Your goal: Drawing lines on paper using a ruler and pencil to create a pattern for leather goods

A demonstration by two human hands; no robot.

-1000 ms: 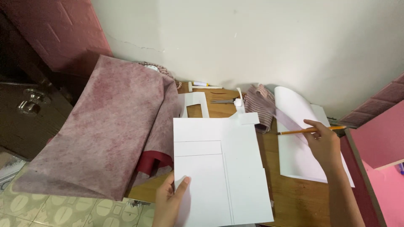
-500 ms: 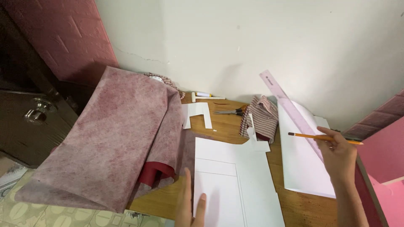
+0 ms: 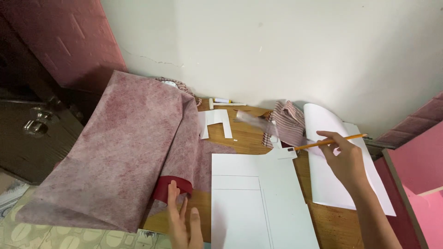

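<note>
1. The right hand has its grip clamped on a yellow pencil, held above the counter near its right side.
2. The pencil's long axis runs almost level, its dark tip pointing left toward the striped cloth and its other end up to the right.
3. A blurred ruler slants across just left of that tip.
4. The left hand lies flat, fingers together and holding nothing, at the near counter edge beside the big white sheet.
5. Bare wood shows between the sheet and the curled paper; pink fabric hangs over the left edge.
</note>
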